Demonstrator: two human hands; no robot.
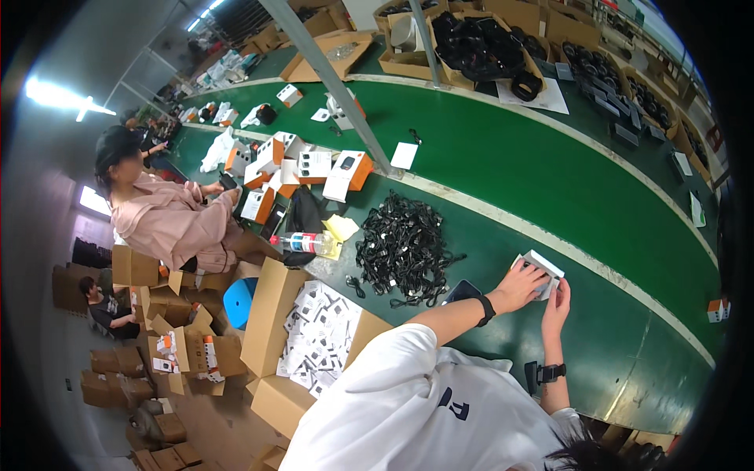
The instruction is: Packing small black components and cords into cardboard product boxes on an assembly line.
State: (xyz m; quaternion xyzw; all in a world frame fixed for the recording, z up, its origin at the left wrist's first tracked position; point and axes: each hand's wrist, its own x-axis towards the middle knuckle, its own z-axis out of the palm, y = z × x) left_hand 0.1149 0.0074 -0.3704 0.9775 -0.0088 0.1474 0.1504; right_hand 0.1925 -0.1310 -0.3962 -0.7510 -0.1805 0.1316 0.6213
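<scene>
Head view: left hand (517, 289) and right hand (556, 304) gripping white box (543, 262); apparently box-handling step; next move needs steady two-handed support.

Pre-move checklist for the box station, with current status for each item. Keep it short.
1. Both hands at the white box: ok. Left grip is on its left side, right grip at its right edge.
2. Box contents confirmed: cannot tell, its inside is hidden from this view.
3. Cable heap clear of both hands: ok, it lies well to their left.
4. All cables in the heap: not ok, a small loose cable lies apart.
5. Plastic bottle upright: not ok, it lies on its side.
6. Leaflet carton open: ok, flaps out, leaflets exposed.
</scene>
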